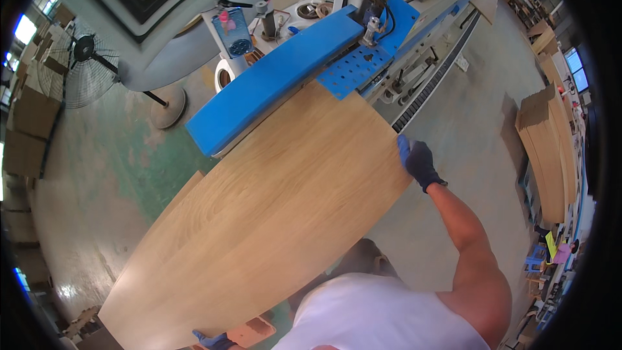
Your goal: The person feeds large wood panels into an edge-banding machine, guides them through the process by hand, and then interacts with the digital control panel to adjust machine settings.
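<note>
A large wood-grain panel (259, 214) stretches from the lower left up to a long machine, its far edge running beneath a blue guard (278, 78). My right hand (418, 161), in a dark glove with blue fingertips, grips the panel's right end near the machine. At the bottom of the picture my left hand (212, 340), gloved too, holds the panel's near edge; part of it is cut off by the frame. The undersides of both grips are hidden by the panel. A blue perforated plate (356, 68) meets the panel's far corner.
A black conveyor track (437, 74) runs along the machine toward the upper right. Stacked boards (547, 149) lean at the right. A standing fan (84, 48) and cardboard boxes (32, 116) are at the left. An orange-brown stool-like piece (253, 332) shows below the panel.
</note>
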Tool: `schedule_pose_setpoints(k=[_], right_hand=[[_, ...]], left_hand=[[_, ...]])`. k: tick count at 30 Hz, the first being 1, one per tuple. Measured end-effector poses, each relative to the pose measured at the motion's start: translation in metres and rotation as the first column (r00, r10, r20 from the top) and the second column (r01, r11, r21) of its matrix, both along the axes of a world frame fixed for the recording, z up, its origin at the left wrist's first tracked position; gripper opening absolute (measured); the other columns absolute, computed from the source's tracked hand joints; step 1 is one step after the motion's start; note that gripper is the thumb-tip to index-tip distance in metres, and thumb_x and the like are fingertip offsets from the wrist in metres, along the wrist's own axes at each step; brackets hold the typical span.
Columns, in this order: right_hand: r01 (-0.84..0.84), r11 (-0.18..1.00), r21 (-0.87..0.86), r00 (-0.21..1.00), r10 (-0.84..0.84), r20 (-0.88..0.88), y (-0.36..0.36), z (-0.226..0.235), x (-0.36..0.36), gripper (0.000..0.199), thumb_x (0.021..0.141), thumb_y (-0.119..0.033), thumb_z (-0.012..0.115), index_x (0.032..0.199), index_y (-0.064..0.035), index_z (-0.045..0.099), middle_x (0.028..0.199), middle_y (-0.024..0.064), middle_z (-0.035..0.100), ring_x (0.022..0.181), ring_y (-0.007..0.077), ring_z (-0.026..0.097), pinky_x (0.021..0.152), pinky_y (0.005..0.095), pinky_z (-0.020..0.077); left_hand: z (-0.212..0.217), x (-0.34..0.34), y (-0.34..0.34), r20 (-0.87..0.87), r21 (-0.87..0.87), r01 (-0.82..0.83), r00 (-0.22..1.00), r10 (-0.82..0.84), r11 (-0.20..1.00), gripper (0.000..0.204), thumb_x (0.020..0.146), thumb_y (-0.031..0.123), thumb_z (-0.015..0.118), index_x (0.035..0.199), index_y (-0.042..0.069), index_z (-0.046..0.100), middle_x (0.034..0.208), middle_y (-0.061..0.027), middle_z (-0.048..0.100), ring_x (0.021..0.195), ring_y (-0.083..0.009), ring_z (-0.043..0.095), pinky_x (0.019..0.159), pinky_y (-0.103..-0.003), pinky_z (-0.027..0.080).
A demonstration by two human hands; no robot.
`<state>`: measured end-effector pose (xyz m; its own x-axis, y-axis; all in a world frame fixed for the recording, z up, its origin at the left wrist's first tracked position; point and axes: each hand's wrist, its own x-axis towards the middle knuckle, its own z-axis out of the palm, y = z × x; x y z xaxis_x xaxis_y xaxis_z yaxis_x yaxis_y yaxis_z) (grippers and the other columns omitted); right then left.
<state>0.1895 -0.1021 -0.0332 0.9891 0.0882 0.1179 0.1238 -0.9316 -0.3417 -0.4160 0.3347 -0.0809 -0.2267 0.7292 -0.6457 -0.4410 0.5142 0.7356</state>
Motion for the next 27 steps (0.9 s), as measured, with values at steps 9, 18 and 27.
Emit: schedule_pose_setpoints(k=[9, 18, 27], right_hand=[[-0.024, 1.0, 0.019, 0.993, 0.026, -0.113, -0.029, 0.009, 0.041, 0.041, 0.089, -0.035, 0.04, 0.072, -0.0039, 0.061, 0.067, 0.0214, 0.059, 0.067, 0.0401, 0.057, 0.061, 0.0457, 0.0451], [0.001, 1.0, 0.015, 0.989, 0.001, -0.15, -0.074, 0.009, 0.098, 0.045, 0.09, -0.037, 0.037, 0.072, -0.0029, 0.061, 0.071, 0.0234, 0.058, 0.072, 0.0404, 0.057, 0.064, 0.0447, 0.0447], [0.018, 0.998, 0.063, 0.993, -0.011, -0.118, -0.13, 0.012, 0.171, 0.046, 0.091, -0.036, 0.04, 0.066, -0.001, 0.056, 0.064, 0.0236, 0.056, 0.066, 0.0415, 0.055, 0.057, 0.0442, 0.0416]], left_hand=[[0.035, 0.073, -0.047, -0.125, -0.016, -0.085, 0.989, 0.082, 0.996, 0.053, 0.083, 0.045, 0.052, 0.12, 0.008, 0.048, 0.125, -0.0108, 0.046, 0.112, -0.0295, 0.042, 0.092, -0.046, 0.036], [0.049, 0.146, -0.095, -0.143, -0.038, -0.109, 0.984, 0.103, 0.993, 0.053, 0.083, 0.045, 0.051, 0.12, 0.008, 0.047, 0.126, -0.0111, 0.046, 0.113, -0.0297, 0.042, 0.092, -0.046, 0.036], [0.047, 0.206, -0.152, -0.034, -0.066, -0.111, 0.993, 0.109, 0.992, 0.048, 0.086, 0.044, 0.047, 0.118, 0.008, 0.05, 0.122, -0.0092, 0.051, 0.109, -0.0281, 0.046, 0.09, -0.045, 0.038]])
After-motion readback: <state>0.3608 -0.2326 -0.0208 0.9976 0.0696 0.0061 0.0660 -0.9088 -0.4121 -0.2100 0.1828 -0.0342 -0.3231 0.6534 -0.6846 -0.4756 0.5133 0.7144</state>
